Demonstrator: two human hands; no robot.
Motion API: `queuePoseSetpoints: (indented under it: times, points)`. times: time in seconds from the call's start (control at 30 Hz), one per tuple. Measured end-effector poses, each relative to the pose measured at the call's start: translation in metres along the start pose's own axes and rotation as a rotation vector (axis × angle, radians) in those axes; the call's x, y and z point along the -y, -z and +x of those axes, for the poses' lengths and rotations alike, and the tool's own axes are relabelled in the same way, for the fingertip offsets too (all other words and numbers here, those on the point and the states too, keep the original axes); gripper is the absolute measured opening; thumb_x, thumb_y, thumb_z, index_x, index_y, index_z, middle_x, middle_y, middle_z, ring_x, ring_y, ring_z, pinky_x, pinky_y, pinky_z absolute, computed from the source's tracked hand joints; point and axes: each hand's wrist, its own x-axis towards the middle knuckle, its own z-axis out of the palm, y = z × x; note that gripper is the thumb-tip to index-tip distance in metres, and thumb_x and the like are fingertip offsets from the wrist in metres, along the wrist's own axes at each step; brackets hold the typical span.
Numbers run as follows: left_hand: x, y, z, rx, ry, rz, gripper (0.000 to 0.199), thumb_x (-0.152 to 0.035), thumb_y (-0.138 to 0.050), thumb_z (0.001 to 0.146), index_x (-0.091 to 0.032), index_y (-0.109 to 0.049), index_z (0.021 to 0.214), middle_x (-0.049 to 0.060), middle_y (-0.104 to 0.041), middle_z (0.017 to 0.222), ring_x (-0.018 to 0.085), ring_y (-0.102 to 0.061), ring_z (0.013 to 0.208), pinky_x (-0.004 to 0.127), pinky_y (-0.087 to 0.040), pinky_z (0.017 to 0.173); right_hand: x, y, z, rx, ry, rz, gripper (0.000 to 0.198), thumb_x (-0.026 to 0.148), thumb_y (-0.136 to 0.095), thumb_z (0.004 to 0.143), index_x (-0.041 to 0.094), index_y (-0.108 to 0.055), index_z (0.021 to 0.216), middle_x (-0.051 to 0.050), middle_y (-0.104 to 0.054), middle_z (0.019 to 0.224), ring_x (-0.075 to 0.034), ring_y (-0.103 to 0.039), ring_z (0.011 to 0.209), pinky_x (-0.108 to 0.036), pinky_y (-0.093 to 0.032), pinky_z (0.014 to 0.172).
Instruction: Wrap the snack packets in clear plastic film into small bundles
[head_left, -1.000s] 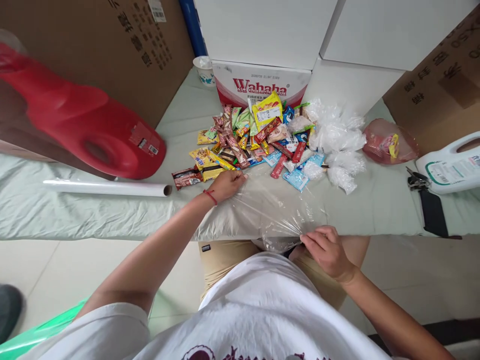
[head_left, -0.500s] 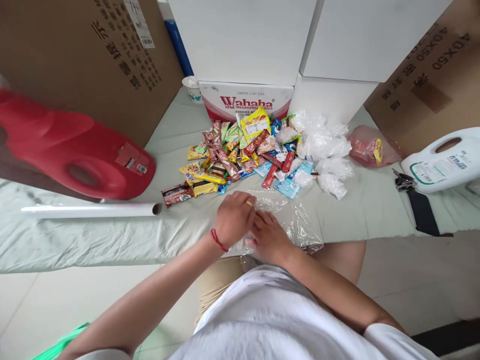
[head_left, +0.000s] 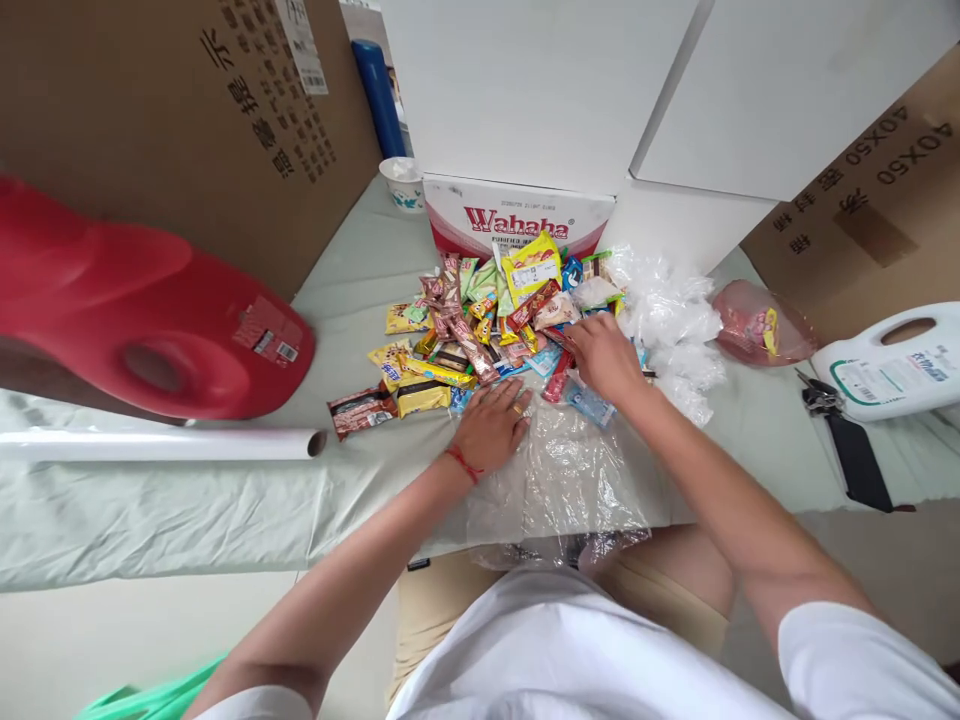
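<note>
Hands are working at the snack pile [head_left: 480, 340]. Left hand [head_left: 491, 430] is lying palm-down at the pile's front edge, fingers slightly spread, gripping nothing visible. Right hand [head_left: 606, 365] is bending its fingers down over the pile's right part; fingertips are hiding among wrappers, so can't tell if it's pinching anything. Pile is lying just ahead of both hands, long axis running left to right. Light blue packet [head_left: 591, 403] is sitting at the pile's front right, slanting, just beside the right hand, which is nearer than the left.

Clear plastic film [head_left: 570, 470] is spreading in front of the pile, between the forearms, and draping over the near edge of the worktop [head_left: 397, 490]. Open room: cloth is showing front-left of the pile, up to the white roll [head_left: 161, 443]. Right of the pile, clear bag bundles [head_left: 667, 300] are crowding in, pink bag [head_left: 757, 325] beyond. Behind the pile, Wahaha box [head_left: 517, 215] is closing off the back.
</note>
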Motion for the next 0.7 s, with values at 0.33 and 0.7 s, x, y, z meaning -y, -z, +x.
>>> queuePoseSetpoints:
  times: [0.33,0.7]
  points:
    - [0.015,0.004,0.008,-0.006,-0.061,-0.083,0.046,-0.037,-0.042,0.107,-0.021,-0.059,0.146,0.010,-0.052,0.161,0.027,-0.048,0.149,0.051,-0.037,0.121,-0.028,-0.013,0.075,0.202,0.222,-0.243,0.036,0.019,-0.045,0.100,0.011,-0.066,0.128,-0.019,-0.067,0.123,-0.034,-0.054,0.113,-0.042,-0.039,0.094]
    - [0.021,0.001,0.009,-0.015,-0.070,-0.154,0.043,-0.035,-0.046,0.106,-0.019,-0.062,0.143,0.010,-0.056,0.157,0.026,-0.052,0.145,0.049,-0.039,0.120,-0.069,0.004,0.176,0.197,0.295,-0.182,0.082,0.028,-0.071,0.082,0.014,-0.042,0.158,-0.018,-0.051,0.153,-0.041,-0.040,0.140,-0.057,-0.033,0.114]
